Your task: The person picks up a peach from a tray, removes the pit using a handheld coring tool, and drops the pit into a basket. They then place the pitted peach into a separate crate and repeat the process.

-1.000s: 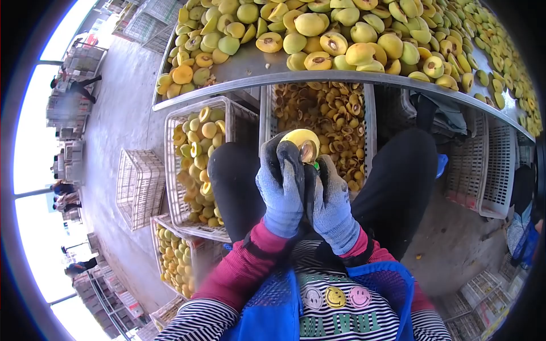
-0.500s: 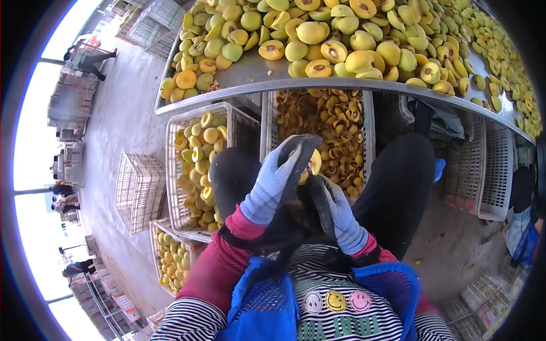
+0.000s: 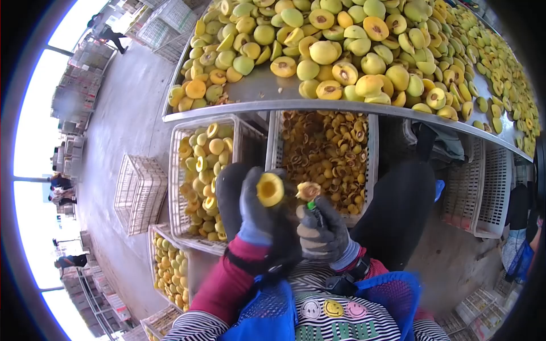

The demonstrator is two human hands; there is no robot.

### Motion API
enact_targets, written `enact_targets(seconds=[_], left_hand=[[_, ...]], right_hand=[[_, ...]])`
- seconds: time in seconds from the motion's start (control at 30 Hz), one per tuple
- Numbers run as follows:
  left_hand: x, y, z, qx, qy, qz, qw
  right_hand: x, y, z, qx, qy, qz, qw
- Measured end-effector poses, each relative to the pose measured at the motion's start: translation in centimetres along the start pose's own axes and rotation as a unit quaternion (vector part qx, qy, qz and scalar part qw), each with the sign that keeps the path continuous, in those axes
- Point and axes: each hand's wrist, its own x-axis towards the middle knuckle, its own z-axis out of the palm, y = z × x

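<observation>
My left hand point(image 3: 253, 209), in a grey-blue work glove, is closed on a yellow peach half point(image 3: 270, 189) whose hollow, pitless face is turned up. My right hand point(image 3: 324, 237) wears a matching glove and is wrapped round a small tool with a green part point(image 3: 311, 205) showing above the fingers. At the tool's tip is a brownish piece of pit and flesh point(image 3: 308, 191), apart from the peach half. Beneath both hands, between the knees, stands a crate point(image 3: 371, 165) of pit halves and scraps. The tool's working end is hidden.
A metal table point(image 3: 256, 106) heaped with halved peaches crosses in front. Left of my knee are a white crate point(image 3: 175, 187) and a lower crate point(image 3: 152, 258) of peach halves. Another plastic crate point(image 3: 142, 193) stands on the floor; stacked crates point(image 3: 492, 187) are at right.
The hands have moved apart and lower. The peach half now shows its hollow face in the left hand, and a piece of pit and flesh sits on the tool in the right.
</observation>
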Motion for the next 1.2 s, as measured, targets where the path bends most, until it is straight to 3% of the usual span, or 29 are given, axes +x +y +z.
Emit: enact_targets(seconds=[0.03,0.07,0.1,0.13,0.17,0.2,0.23,0.27,0.3,0.33,0.37,0.4,0.53,0.67,0.77,0.83,0.9,0.97,1.03,1.1,1.17,1.2], left_hand=[[0.1,0.3,-1.5,0.266,0.043,0.220,0.938],[0.3,0.7,-4.2,0.246,0.041,0.154,0.956],[1.3,0.9,-6.5,0.320,0.071,0.146,0.933],[3.3,-4.2,-12.2,0.037,0.118,-0.032,0.992],[4.4,-5.0,-14.4,0.256,0.087,-0.025,0.962],[5.8,-3.8,-15.7,0.422,-0.001,-0.145,0.895],[7.5,-2.5,-16.3,0.570,-0.081,-0.260,0.775],[10.2,-3.3,-15.3,0.524,-0.015,-0.124,0.842],[12.1,-4.1,-14.5,0.467,0.047,0.006,0.883],[15.2,0.2,-9.7,0.371,0.041,0.048,0.926],[18.5,2.6,-6.4,0.367,0.020,0.019,0.930],[22.1,2.6,-3.6,0.377,0.011,0.165,0.911],[34.4,8.9,8.5,0.356,-0.041,0.389,0.848],[46.2,12.8,17.1,0.389,0.045,0.441,0.808],[50.0,17.4,22.0,0.455,0.075,0.421,0.781],[53.6,17.9,24.9,0.517,0.005,0.396,0.759],[56.7,19.5,26.6,0.576,-0.119,0.352,0.728],[59.4,19.5,26.4,0.561,-0.141,0.344,0.740],[59.3,19.3,25.5,0.509,-0.104,0.343,0.783],[58.8,19.4,24.8,0.504,-0.140,0.315,0.792],[56.2,20.1,24.7,0.579,-0.114,0.287,0.755],[55.1,19.9,24.3,0.564,-0.117,0.298,0.761]], right_hand=[[-0.4,0.1,-0.2,-0.010,0.000,-0.008,1.000],[-0.5,-0.1,-0.6,-0.038,0.061,0.002,0.997],[-0.6,-0.8,-0.3,-0.075,0.121,0.009,0.990],[-0.6,-1.5,0.8,-0.139,0.164,0.012,0.977],[-0.6,-2.2,2.3,-0.199,0.206,0.016,0.958],[-0.5,-3.1,4.7,-0.285,0.240,0.023,0.928],[-0.3,-4.3,6.5,-0.365,0.273,0.031,0.890],[0.3,-5.9,7.2,-0.490,0.259,0.031,0.832],[1.0,-7.1,8.0,-0.499,0.257,0.032,0.827],[2.1,-8.0,9.4,-0.601,0.269,0.041,0.751],[3.1,-8.8,10.3,-0.694,0.276,0.048,0.663],[3.8,-10.0,9.4,-0.833,0.225,-0.014,0.505],[4.6,-13.0,7.6,-0.849,0.243,0.003,0.468],[4.5,-13.7,6.8,-0.860,0.212,-0.016,0.463],[5.0,-14.6,7.8,-0.855,0.235,-0.024,0.461],[5.1,-14.8,8.0,-0.844,0.263,-0.011,0.468],[5.3,-15.1,9.6,-0.863,0.261,-0.021,0.431],[5.0,-16.0,10.5,-0.864,0.279,0.021,0.418],[5.0,-16.3,11.4,-0.903,0.209,-0.022,0.374],[4.9,-16.2,11.6,-0.914,0.195,-0.063,0.349],[4.7,-16.0,10.2,-0.938,0.166,-0.145,0.267],[5.2,-15.7,10.9,-0.933,0.171,-0.165,0.269]])
